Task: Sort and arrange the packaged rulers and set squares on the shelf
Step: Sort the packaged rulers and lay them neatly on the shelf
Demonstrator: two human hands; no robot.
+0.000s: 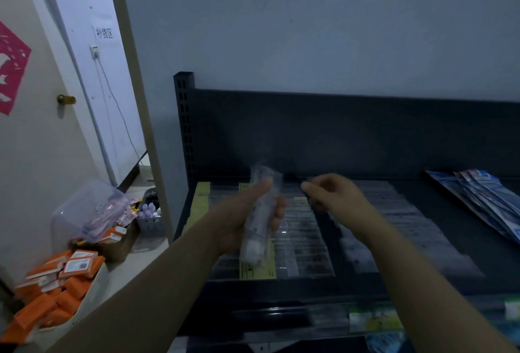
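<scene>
Head view, dim and motion-blurred: a black metal shelf [422,276] with a perforated upright at its left rear corner, set against a pale wall. Left hand [247,217] is raised above the shelf, thumb along the near side and fingers curled round the far side of a clear ruler packet [260,216], which stands nearly upright and tilts slightly right; its print is too smeared to read, and whether it holds one ruler or several cannot be told. Right hand [334,195] is beside it, apart from the packet, fingers bent and drawn loosely together with the tips pointing left; it holds nothing that can be made out. Lying flat on the shelf beneath both hands are rows of clear ruler packets [306,243], overlapping, partly hidden by the forearms, with yellow card labels [257,268] showing at the left and near edges; individual counts are not legible. At the far right, blue printed packets [484,198] lie fanned at an angle, cut off by the frame edge. A lower tier along the bottom shows green-and-yellow packaging [374,320], blurred and largely covered by the right forearm. To the left of the shelf, on a separate surface: orange boxes [53,288] in a heap, a clear plastic container [90,209], and a small basket [150,219] of items too small to identify.
</scene>
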